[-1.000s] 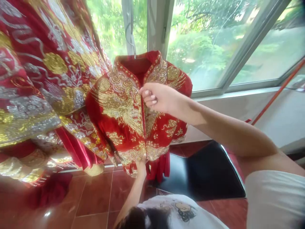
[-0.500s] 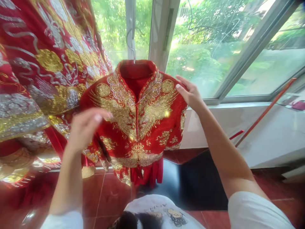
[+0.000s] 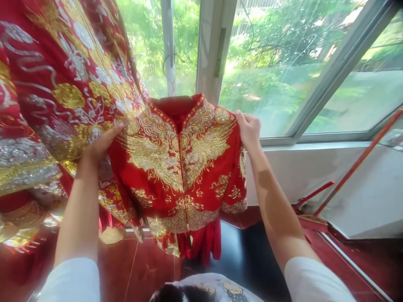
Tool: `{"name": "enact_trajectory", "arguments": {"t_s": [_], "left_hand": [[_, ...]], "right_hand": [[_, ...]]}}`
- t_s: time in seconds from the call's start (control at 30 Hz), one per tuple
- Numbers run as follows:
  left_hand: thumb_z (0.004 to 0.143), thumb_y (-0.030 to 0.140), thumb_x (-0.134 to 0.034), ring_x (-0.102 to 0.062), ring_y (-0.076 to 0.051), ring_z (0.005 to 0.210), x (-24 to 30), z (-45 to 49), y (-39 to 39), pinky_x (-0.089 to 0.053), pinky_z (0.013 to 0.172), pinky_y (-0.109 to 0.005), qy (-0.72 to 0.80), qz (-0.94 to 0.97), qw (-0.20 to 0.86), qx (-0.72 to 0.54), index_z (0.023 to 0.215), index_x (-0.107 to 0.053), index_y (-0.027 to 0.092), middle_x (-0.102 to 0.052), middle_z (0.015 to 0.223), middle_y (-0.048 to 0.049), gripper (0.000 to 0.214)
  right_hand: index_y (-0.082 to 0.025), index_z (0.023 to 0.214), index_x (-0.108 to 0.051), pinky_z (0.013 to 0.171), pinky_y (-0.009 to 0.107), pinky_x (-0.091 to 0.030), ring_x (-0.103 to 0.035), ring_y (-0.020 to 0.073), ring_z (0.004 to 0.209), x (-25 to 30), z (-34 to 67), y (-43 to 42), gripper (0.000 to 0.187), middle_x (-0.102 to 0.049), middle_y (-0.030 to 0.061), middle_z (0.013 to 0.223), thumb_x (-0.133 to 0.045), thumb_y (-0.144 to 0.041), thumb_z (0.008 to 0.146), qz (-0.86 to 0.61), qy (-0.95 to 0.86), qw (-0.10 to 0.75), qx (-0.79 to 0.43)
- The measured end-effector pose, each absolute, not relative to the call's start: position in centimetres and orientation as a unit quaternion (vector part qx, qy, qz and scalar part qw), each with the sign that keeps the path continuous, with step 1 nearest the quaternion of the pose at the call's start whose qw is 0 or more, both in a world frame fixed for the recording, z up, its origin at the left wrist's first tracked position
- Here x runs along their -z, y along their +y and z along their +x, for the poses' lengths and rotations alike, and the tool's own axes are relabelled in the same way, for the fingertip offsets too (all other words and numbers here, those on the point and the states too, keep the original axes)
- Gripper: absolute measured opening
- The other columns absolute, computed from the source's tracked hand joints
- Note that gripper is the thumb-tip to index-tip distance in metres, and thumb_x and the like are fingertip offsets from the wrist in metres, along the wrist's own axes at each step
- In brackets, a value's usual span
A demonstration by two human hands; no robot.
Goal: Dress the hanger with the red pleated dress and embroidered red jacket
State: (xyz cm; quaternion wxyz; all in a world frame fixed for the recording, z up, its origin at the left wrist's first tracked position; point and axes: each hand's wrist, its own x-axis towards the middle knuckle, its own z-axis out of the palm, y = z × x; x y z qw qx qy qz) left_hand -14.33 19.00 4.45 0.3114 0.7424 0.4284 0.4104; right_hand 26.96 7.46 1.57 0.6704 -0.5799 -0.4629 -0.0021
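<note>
A red jacket with gold embroidery (image 3: 181,167) hangs on a hanger (image 3: 171,86) in front of the window. My left hand (image 3: 102,142) grips the jacket's left shoulder, fingers curled on the cloth. My right hand (image 3: 248,130) grips its right shoulder, fingers wrapped round the edge. The front of the jacket is closed down the middle.
A larger red and gold embroidered garment (image 3: 47,96) hangs at the left, touching the jacket. A window frame (image 3: 214,46) stands behind. An orange-red pole (image 3: 355,163) leans on the white wall at right. A black surface (image 3: 248,256) lies on red floor tiles (image 3: 138,268) below.
Both hands have moved out to the jacket's shoulders and taken hold of them. A second earlier my right hand pinched the front closure and my left was at the hem.
</note>
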Motion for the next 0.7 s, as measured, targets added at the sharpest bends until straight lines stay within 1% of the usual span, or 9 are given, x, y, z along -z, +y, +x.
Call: {"name": "enact_trajectory", "arguments": {"t_s": [0.07, 0.1, 0.17, 0.23, 0.3, 0.37, 0.47, 0.57, 0.7], "left_hand": [[0.091, 0.066, -0.040, -0.058, -0.019, 0.087, -4.9, -13.8, 17.6, -0.047, 0.093, -0.042, 0.432, 0.783, 0.206, -0.397, 0.104, -0.066, 0.006, -0.070, 0.094, -0.0069, 0.067], [0.092, 0.064, -0.040, -0.057, -0.018, 0.085, -5.2, -13.5, 16.8, -0.046, 0.092, -0.041, 0.432, 0.797, 0.133, -0.400, 0.104, -0.066, 0.006, -0.070, 0.095, -0.0071, 0.064], [0.094, 0.057, -0.041, -0.058, -0.017, 0.087, -5.6, -12.5, 15.5, -0.046, 0.091, -0.036, 0.425, 0.802, 0.016, -0.418, 0.112, -0.065, 0.010, -0.070, 0.103, -0.0073, 0.056], [0.093, 0.054, -0.044, -0.060, -0.020, 0.095, -5.6, -11.5, 14.8, -0.046, 0.090, -0.034, 0.422, 0.800, -0.033, -0.426, 0.122, -0.061, 0.016, -0.068, 0.114, -0.0081, 0.051], [0.090, 0.056, -0.046, -0.060, -0.025, 0.103, -5.3, -10.8, 14.6, -0.044, 0.092, -0.036, 0.435, 0.796, -0.054, -0.418, 0.126, -0.059, 0.020, -0.066, 0.119, -0.0098, 0.053], [0.088, 0.060, -0.047, -0.059, -0.030, 0.108, -4.8, -10.4, 14.6, -0.043, 0.094, -0.039, 0.456, 0.787, -0.067, -0.409, 0.127, -0.058, 0.022, -0.066, 0.119, -0.0110, 0.055], [0.087, 0.060, -0.048, -0.059, -0.032, 0.111, -4.1, -10.5, 14.7, -0.042, 0.095, -0.040, 0.462, 0.782, -0.060, -0.414, 0.129, -0.056, 0.025, -0.065, 0.123, -0.0107, 0.055], [0.087, 0.059, -0.049, -0.057, -0.033, 0.117, -3.9, -10.7, 14.6, -0.041, 0.098, -0.040, 0.451, 0.783, -0.047, -0.425, 0.132, -0.054, 0.028, -0.062, 0.130, -0.0098, 0.055], [0.087, 0.057, -0.050, -0.055, -0.033, 0.120, -3.7, -10.6, 14.5, -0.040, 0.101, -0.040, 0.437, 0.788, -0.036, -0.433, 0.132, -0.054, 0.029, -0.061, 0.131, -0.0084, 0.052]], "right_hand": [[-0.021, 0.093, -0.055, 0.084, 0.031, -0.042, -0.053, 0.0171, 0.082, -0.7, 23.1, 6.2, 0.011, -0.061, 0.0056, 0.085, -0.053, -0.032, 0.089, -0.582, -0.365, 0.708, 0.165], [-0.022, 0.099, -0.053, 0.083, 0.031, -0.042, -0.052, 0.0165, 0.078, -0.3, 20.8, 5.5, 0.015, -0.060, 0.0050, 0.084, -0.050, -0.033, 0.090, -0.571, -0.351, 0.716, 0.194], [-0.024, 0.105, -0.047, 0.072, 0.029, -0.043, -0.052, 0.0153, 0.068, 0.5, 15.9, 4.9, 0.021, -0.056, 0.0007, 0.074, -0.049, -0.040, 0.091, -0.547, -0.423, 0.712, 0.121], [-0.025, 0.107, -0.041, 0.067, 0.028, -0.042, -0.051, 0.0145, 0.063, 0.8, 11.5, 5.1, 0.029, -0.053, -0.0033, 0.067, -0.053, -0.042, 0.087, -0.539, -0.492, 0.683, 0.006], [-0.025, 0.105, -0.036, 0.068, 0.026, -0.041, -0.051, 0.0129, 0.063, 0.7, 8.7, 6.1, 0.028, -0.052, -0.0054, 0.066, -0.054, -0.036, 0.086, -0.524, -0.503, 0.685, -0.060], [-0.026, 0.097, -0.032, 0.067, 0.024, -0.041, -0.051, 0.0109, 0.064, 0.4, 7.4, 7.1, 0.023, -0.051, -0.0062, 0.066, -0.052, -0.027, 0.085, -0.503, -0.469, 0.720, -0.088], [-0.026, 0.089, -0.026, 0.056, 0.021, -0.038, -0.048, 0.0089, 0.057, 1.6, 7.5, 7.0, 0.025, -0.048, -0.0074, 0.065, -0.050, -0.021, 0.083, -0.463, -0.424, 0.756, -0.183], [-0.027, 0.086, -0.025, 0.045, 0.020, -0.033, -0.043, 0.0081, 0.047, 7.4, 7.3, 4.9, 0.031, -0.047, -0.0087, 0.063, -0.054, -0.022, 0.078, -0.454, -0.381, 0.744, -0.307], [-0.026, 0.078, -0.025, 0.043, 0.022, -0.035, -0.041, 0.0095, 0.044, 21.9, 5.5, 0.5, 0.034, -0.045, -0.0080, 0.060, -0.058, -0.027, 0.070, -0.574, -0.267, 0.672, -0.385]]}}
